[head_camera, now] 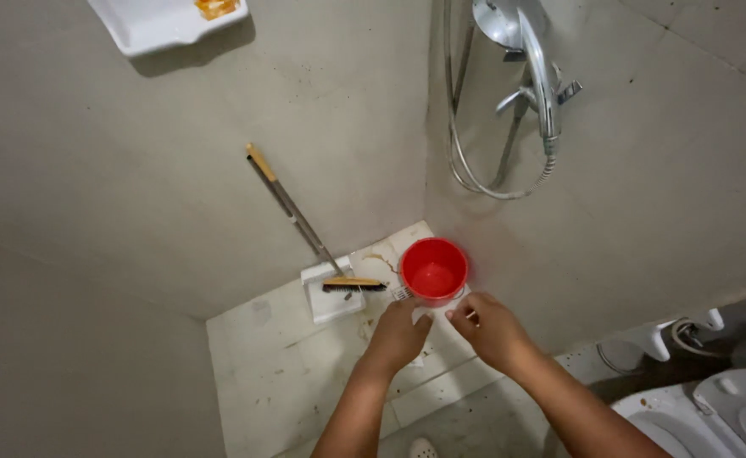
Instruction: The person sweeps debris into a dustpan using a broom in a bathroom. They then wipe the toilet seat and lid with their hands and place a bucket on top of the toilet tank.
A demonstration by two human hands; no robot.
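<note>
Over the tiled floor (288, 373) beside the red bucket (434, 269), both hands, left hand (398, 332) and right hand (492, 326), pinch something small and white, its kind unclear; the next move likely needs a steady grip.

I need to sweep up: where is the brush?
The brush leans in the floor corner, left of the red bucket, its head on a white dustpan.

Grey tiled walls (136, 170), stained pale floor (263, 382), chrome shower fitting (534, 59)
</note>
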